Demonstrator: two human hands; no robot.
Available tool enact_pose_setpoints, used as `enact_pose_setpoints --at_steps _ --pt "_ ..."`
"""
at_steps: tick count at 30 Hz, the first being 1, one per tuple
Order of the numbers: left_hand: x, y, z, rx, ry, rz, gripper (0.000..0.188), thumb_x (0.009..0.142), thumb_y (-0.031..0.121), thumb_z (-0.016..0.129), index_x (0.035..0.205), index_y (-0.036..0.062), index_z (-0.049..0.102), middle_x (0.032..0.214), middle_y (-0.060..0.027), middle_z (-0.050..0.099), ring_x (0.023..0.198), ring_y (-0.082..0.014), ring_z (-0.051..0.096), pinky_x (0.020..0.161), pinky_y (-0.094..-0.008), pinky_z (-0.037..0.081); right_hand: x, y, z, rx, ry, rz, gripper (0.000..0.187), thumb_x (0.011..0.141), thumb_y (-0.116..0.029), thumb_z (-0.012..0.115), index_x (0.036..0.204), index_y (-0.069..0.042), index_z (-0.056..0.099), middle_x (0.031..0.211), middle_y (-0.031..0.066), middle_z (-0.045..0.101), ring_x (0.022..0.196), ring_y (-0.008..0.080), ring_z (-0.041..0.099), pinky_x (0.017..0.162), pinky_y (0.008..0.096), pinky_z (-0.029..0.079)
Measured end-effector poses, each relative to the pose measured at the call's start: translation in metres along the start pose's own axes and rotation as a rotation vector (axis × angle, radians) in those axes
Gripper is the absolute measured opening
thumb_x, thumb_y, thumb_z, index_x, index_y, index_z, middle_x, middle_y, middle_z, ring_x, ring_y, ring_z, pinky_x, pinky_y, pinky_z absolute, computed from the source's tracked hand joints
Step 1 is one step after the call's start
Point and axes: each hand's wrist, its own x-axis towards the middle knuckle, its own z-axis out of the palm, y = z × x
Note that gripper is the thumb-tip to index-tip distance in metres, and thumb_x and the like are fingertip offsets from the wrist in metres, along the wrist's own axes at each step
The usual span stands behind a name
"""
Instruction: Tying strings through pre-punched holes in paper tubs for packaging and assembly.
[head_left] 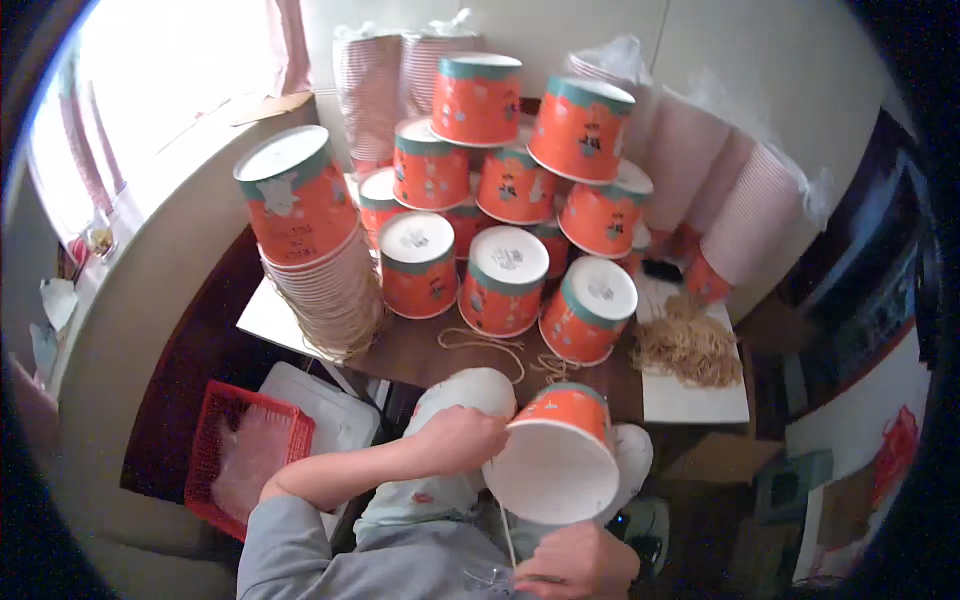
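Note:
An orange paper bucket (565, 406) with a teal band lies tipped over my lap, its white open mouth facing me. My left hand (460, 438) is closed at the left side of its rim; the fingertips are partly hidden. A pale cord (508, 535) runs down from the rim's left side to my right hand (580, 563), which is closed around it below the mouth. On the table edge just beyond, loose cords (490, 342) lie in loops. Upside-down orange buckets (503, 280) are piled in tiers behind them.
A tall stack of nested buckets (322, 290) stands at the left. A heap of tan cords (692, 345) lies on a white board at the right. Bagged bucket stacks (368, 95) line the wall. A red basket (208, 462) sits low at the left.

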Motion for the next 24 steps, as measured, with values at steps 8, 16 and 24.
enact_pose_setpoints --at_steps 8,16,24 --pt "-0.039 -0.066 -0.081 -0.137 1.128 0.030 0.017 0.070 0.010 0.062 0.083 0.0023 0.054 0.068 -0.0118 0.057 0.060 -0.0281 0.059 0.053 -0.0337 0.048 0.091 -0.027 -0.013 -0.764 -0.031 -0.261 0.016 0.064 -0.018 0.065 0.064 -0.013 0.050 0.049 -0.0002 0.038 0.041 0.0151 0.042 0.037 0.0282 0.034" --pt "-0.079 -0.157 -0.197 0.068 1.783 -0.097 0.034 0.075 0.001 0.056 0.109 0.0019 0.055 0.083 -0.0153 0.063 0.075 -0.0189 0.063 0.064 -0.0289 0.048 0.227 0.039 -0.006 -1.063 0.298 -0.473 0.012 0.065 -0.013 0.057 0.064 -0.010 0.046 0.061 0.0028 0.046 0.059 0.0185 0.049 0.058 0.0322 0.041" --pt "-0.054 -0.244 -0.223 0.072 1.826 -0.254 0.037 0.076 0.007 0.056 0.112 0.0040 0.053 0.096 -0.0179 0.060 0.087 -0.0282 0.060 0.072 -0.0335 0.048 0.315 0.103 0.005 -1.176 0.460 -0.539 0.003 0.068 -0.012 0.049 0.067 -0.010 0.050 0.064 0.0034 0.049 0.066 0.0188 0.050 0.065 0.0313 0.041"
